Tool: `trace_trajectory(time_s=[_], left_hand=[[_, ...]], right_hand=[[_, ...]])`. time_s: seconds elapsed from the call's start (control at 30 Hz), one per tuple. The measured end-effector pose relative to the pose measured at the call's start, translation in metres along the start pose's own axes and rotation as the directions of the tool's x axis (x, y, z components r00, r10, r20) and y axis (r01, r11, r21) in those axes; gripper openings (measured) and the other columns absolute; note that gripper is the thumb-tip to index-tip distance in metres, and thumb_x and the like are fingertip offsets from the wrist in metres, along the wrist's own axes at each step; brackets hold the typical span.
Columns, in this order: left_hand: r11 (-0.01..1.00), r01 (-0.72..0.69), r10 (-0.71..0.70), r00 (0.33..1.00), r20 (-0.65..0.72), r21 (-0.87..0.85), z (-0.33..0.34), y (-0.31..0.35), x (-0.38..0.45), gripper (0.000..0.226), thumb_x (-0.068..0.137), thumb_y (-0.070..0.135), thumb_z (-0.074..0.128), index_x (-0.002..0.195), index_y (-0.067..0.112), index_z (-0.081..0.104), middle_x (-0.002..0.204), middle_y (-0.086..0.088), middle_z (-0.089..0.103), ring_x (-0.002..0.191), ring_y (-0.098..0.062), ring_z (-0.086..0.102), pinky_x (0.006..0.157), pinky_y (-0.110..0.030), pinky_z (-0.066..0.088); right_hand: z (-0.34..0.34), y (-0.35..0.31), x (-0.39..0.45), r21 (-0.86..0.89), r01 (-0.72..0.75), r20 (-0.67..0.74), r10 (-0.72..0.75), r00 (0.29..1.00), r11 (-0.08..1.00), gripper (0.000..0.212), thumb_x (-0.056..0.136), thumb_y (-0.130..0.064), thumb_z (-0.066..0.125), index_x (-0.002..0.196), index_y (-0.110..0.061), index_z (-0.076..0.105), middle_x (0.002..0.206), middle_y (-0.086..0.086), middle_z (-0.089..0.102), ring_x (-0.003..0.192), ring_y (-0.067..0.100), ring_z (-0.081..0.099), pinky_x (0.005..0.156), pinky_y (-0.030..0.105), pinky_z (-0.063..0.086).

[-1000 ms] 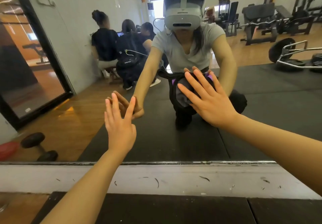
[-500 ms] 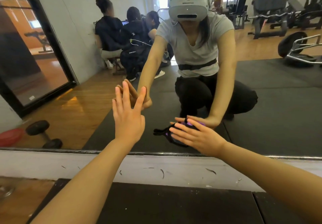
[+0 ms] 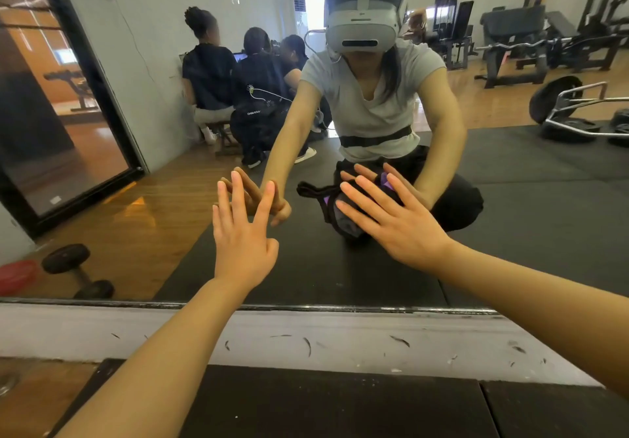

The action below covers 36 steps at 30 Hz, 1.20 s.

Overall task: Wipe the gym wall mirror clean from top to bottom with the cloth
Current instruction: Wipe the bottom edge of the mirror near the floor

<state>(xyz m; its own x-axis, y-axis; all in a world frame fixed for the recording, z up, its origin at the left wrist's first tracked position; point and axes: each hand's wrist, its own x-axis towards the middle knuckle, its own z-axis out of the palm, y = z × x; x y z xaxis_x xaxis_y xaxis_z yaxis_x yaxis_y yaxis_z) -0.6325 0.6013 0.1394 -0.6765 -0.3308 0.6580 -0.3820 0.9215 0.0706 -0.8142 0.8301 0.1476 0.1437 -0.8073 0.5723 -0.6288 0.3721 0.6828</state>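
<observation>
The right hand [image 3: 391, 223] lies flat against the mirror [image 3: 340, 277], fingers straight and spread, pressing the cloth [image 3: 343, 224] onto the glass. The cloth is dark with purple patches, bunched under the palm and fingers, and a dark strip of it trails out to the left of the hand. It sits in the lower part of the mirror, above the bottom edge and a little right of the middle of what shows.

The left hand [image 3: 243, 236] is also open and upright, fingers straight and slightly fanned, thumb out to the right. Its fingertips meet their own reflection, so it touches the glass with nothing under it. It is left of the cloth and apart from it, at about the same height above the mirror's bottom edge.

Below the glass runs a dark bottom frame strip [image 3: 102, 302], and under that a white wall band [image 3: 340, 339] marked with dark scuffs. A black floor mat [image 3: 306, 403] lies at the foot of the wall, with wooden floor [image 3: 30, 396] showing at the lower left.

In the reflection, near the mirror's lower left corner, a dark dumbbell [image 3: 76, 272] lies beside a red disc [image 3: 15, 277]. Further back 3 seated people [image 3: 245, 90] face away beside a grey wall, and gym benches and a barbell frame [image 3: 578, 110] stand toward the mirror's right edge.
</observation>
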Motion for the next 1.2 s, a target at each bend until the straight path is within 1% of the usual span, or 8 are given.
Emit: trace_trajectory(time_s=[0.2,0.4,0.57,0.67,0.83,1.0,1.13,1.2], left_hand=[[0.999,-0.011,0.011,1.0,0.007,0.039,0.002,-0.002,0.001,0.11,0.079,0.013,0.076,0.158,0.032,0.003,0.164,-0.015,-0.017,0.149,-0.045,-0.011,0.116,-0.062,0.009],[0.998,0.005,-0.005,1.0,0.001,0.056,0.004,-0.001,0.002,0.107,0.079,0.015,0.078,0.158,0.03,0.007,0.164,-0.015,-0.015,0.149,-0.047,-0.009,0.116,-0.063,0.011],[1.0,0.018,-0.017,1.0,-0.01,0.024,0.004,0.001,0.003,0.097,0.084,0.019,0.075,0.158,0.028,0.012,0.165,-0.017,-0.011,0.15,-0.045,-0.008,0.116,-0.062,0.008],[0.999,0.032,-0.032,0.999,-0.025,0.015,0.007,0.002,0.003,0.092,0.087,0.024,0.073,0.158,0.026,0.015,0.165,-0.019,-0.011,0.15,-0.045,-0.008,0.116,-0.062,0.007],[0.999,0.037,-0.04,0.995,-0.087,-0.034,0.013,0.004,0.003,0.072,0.096,0.038,0.056,0.157,0.025,0.02,0.165,-0.02,-0.005,0.15,-0.046,-0.004,0.116,-0.064,0.01],[0.998,0.047,-0.049,0.997,-0.06,-0.032,0.013,0.002,0.003,0.069,0.097,0.046,0.045,0.158,0.025,0.02,0.165,-0.02,-0.007,0.15,-0.045,-0.007,0.116,-0.063,0.009],[0.999,0.033,-0.034,0.998,-0.047,-0.016,0.013,-0.001,0.003,0.073,0.097,0.042,0.054,0.158,0.027,0.016,0.165,-0.02,-0.01,0.15,-0.045,-0.009,0.116,-0.064,0.01],[0.999,0.034,-0.034,0.999,-0.038,-0.006,0.014,-0.002,0.004,0.077,0.096,0.043,0.057,0.157,0.027,0.014,0.164,-0.021,-0.01,0.15,-0.045,-0.008,0.116,-0.064,0.01]], right_hand=[[0.014,-0.015,-0.043,0.033,0.129,0.027,-0.13,0.991,0.991,0.069,0.091,-0.017,0.049,0.155,-0.011,0.024,0.162,0.009,0.019,0.15,0.03,0.015,0.121,0.05,0.001],[0.035,-0.032,-0.109,0.029,0.354,0.242,-0.35,0.905,0.935,0.094,0.075,-0.023,0.08,0.154,-0.016,0.03,0.162,0.007,0.02,0.15,0.031,0.009,0.124,0.051,-0.005],[0.031,-0.02,-0.105,-0.017,0.277,0.157,-0.271,0.95,0.961,0.09,0.085,-0.022,0.064,0.157,-0.012,0.011,0.165,0.01,0.013,0.153,0.033,0.002,0.124,0.05,-0.005],[0.018,0.009,-0.084,-0.054,0.075,0.037,-0.073,0.997,0.996,0.068,0.092,-0.013,0.043,0.157,-0.014,0.021,0.164,0.008,0.018,0.152,0.031,0.013,0.123,0.05,-0.004],[0.006,0.049,-0.062,-0.038,-0.157,-0.105,0.152,0.983,0.987,0.058,0.101,-0.018,0.041,0.158,-0.014,0.028,0.164,0.012,0.02,0.151,0.033,0.017,0.121,0.058,0.015],[0.019,0.03,-0.082,-0.021,-0.14,-0.089,0.138,0.986,0.99,0.063,0.096,-0.012,0.043,0.157,-0.013,0.027,0.163,0.012,0.02,0.154,0.032,0.006,0.123,0.056,0.006],[0.033,0.009,-0.117,-0.034,0.058,0.002,-0.058,0.998,0.998,0.074,0.093,-0.011,0.04,0.16,-0.012,0.01,0.163,0.01,0.018,0.155,0.028,-0.006,0.124,0.051,-0.004],[0.037,0.0,-0.133,-0.003,0.138,0.069,-0.138,0.988,0.99,0.089,0.088,-0.014,0.057,0.16,-0.012,0.005,0.165,0.011,0.01,0.154,0.029,-0.005,0.124,0.05,-0.005]])
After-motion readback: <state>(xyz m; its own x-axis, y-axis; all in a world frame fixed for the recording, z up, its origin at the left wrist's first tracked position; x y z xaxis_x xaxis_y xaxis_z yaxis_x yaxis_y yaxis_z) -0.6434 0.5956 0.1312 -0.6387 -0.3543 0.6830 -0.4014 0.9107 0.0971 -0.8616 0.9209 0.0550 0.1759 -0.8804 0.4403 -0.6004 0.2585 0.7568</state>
